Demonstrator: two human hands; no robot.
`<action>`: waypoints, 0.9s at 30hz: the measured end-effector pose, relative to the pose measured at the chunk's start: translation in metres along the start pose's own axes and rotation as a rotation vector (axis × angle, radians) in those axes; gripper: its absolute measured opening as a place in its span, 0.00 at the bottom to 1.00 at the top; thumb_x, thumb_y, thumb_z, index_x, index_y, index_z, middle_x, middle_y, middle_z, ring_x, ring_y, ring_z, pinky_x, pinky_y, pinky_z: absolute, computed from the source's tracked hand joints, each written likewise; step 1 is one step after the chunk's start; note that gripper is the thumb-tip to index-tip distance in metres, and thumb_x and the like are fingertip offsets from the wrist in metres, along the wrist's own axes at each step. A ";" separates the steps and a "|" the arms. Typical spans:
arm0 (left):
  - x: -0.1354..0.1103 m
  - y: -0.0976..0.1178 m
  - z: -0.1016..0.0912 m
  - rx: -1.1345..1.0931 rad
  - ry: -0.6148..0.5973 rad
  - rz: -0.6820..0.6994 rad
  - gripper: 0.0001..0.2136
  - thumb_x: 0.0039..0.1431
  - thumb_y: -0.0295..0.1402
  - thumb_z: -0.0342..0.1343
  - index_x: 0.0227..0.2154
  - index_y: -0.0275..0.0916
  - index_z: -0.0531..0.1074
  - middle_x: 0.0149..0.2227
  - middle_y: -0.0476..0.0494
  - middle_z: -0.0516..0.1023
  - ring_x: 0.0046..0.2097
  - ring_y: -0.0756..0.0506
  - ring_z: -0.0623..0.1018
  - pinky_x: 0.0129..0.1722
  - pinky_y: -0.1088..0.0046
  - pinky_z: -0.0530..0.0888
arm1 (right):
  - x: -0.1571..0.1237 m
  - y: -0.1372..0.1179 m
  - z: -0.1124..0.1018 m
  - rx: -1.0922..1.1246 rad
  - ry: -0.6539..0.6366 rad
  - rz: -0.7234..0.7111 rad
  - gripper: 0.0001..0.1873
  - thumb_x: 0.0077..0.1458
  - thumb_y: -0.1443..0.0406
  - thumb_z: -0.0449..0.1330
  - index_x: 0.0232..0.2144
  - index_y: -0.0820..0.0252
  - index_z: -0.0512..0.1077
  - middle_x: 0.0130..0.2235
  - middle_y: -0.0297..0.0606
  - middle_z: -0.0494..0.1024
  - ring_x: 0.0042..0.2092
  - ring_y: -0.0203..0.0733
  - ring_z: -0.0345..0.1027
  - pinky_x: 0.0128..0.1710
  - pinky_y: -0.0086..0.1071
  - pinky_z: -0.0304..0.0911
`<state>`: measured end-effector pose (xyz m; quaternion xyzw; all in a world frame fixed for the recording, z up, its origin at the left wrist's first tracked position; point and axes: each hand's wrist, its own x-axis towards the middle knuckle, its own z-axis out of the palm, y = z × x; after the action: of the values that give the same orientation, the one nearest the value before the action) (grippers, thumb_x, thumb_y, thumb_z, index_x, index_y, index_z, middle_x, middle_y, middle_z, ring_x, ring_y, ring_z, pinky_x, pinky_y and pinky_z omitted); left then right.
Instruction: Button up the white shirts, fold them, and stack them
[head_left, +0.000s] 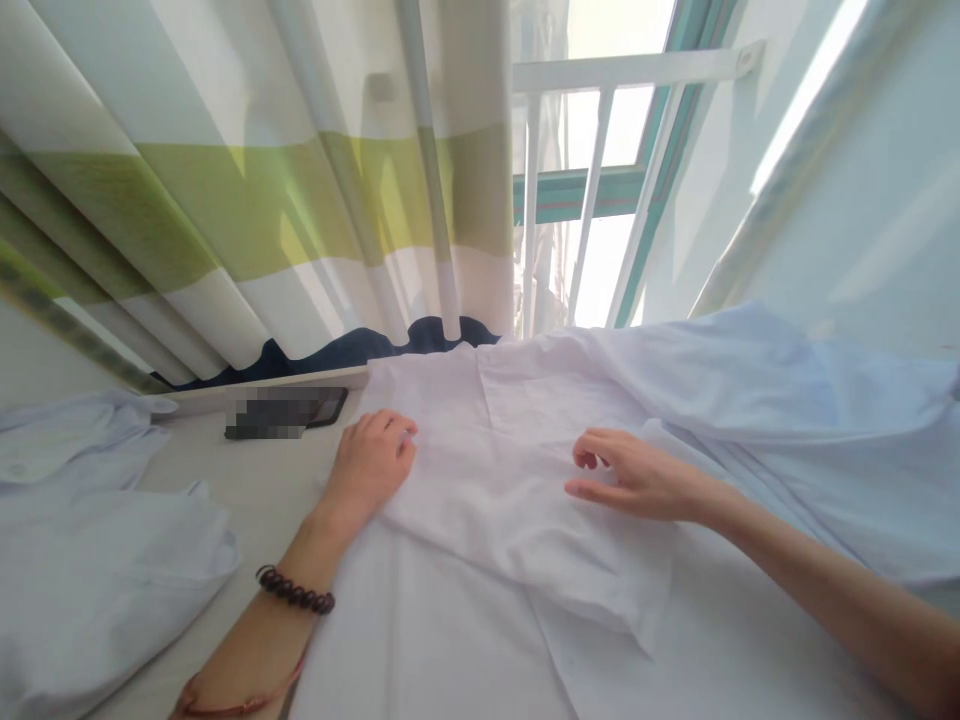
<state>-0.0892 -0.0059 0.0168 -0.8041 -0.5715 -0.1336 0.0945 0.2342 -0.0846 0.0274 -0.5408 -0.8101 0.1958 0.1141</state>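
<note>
A white long-sleeved garment [480, 480], perhaps a shirt or coat, is spread across the pale surface in front of me, with soft creases and one part folded over the rest. My left hand [373, 455] rests at its left edge, fingers loosely bent and thumb apart, with nothing gripped. Over the right part of the cloth is my right hand [626, 472]. Its fingers are curved and the thumb is held away from them, with no cloth between. Whether its underside touches the fabric is hard to see.
At the far left lies another white garment [97, 560], bunched up. A dark phone-like object [327, 407], partly blurred out, lies beyond my left hand. Behind hang white and green curtains [300, 200]. A white railing [592, 190] stands before the window at the back right.
</note>
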 end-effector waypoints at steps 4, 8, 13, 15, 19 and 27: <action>0.008 0.013 0.018 0.053 -0.105 -0.141 0.22 0.63 0.43 0.42 0.52 0.36 0.70 0.55 0.37 0.71 0.57 0.37 0.67 0.60 0.51 0.56 | -0.013 0.000 -0.018 0.024 -0.110 -0.068 0.16 0.57 0.51 0.54 0.29 0.57 0.68 0.38 0.38 0.71 0.39 0.43 0.64 0.44 0.39 0.59; 0.002 0.014 0.029 0.056 -0.186 -0.153 0.28 0.65 0.48 0.35 0.63 0.41 0.57 0.66 0.41 0.54 0.67 0.37 0.52 0.64 0.48 0.45 | -0.028 0.005 -0.031 0.275 -0.077 -0.079 0.15 0.59 0.53 0.52 0.37 0.56 0.70 0.40 0.38 0.73 0.39 0.41 0.65 0.39 0.33 0.61; -0.003 0.011 0.028 0.061 -0.255 -0.157 0.29 0.64 0.50 0.33 0.64 0.44 0.54 0.67 0.44 0.52 0.68 0.39 0.50 0.64 0.49 0.44 | -0.042 0.009 -0.029 0.367 0.072 -0.037 0.16 0.61 0.53 0.50 0.34 0.57 0.68 0.34 0.36 0.72 0.35 0.38 0.65 0.36 0.31 0.63; -0.003 0.010 0.027 0.066 -0.248 -0.150 0.29 0.64 0.50 0.33 0.64 0.45 0.54 0.67 0.45 0.51 0.68 0.39 0.50 0.64 0.49 0.45 | -0.047 0.012 -0.023 0.493 -0.002 0.049 0.17 0.62 0.51 0.48 0.36 0.56 0.65 0.29 0.32 0.69 0.26 0.33 0.62 0.25 0.27 0.61; -0.004 0.008 0.028 0.079 -0.249 -0.137 0.28 0.64 0.50 0.35 0.64 0.46 0.54 0.67 0.45 0.52 0.67 0.38 0.51 0.64 0.48 0.46 | -0.056 0.023 -0.005 0.660 -0.258 0.221 0.17 0.61 0.49 0.49 0.38 0.56 0.62 0.23 0.25 0.62 0.16 0.27 0.51 0.11 0.22 0.45; -0.005 0.008 0.029 0.084 -0.257 -0.135 0.29 0.63 0.49 0.37 0.64 0.44 0.54 0.67 0.44 0.52 0.67 0.38 0.51 0.64 0.49 0.46 | -0.052 0.023 -0.006 0.281 -0.073 0.165 0.16 0.61 0.52 0.50 0.31 0.57 0.66 0.22 0.30 0.67 0.22 0.34 0.60 0.22 0.27 0.55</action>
<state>-0.0797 -0.0040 -0.0119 -0.7696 -0.6368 -0.0118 0.0450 0.2756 -0.1232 0.0237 -0.5766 -0.7313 0.3351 0.1428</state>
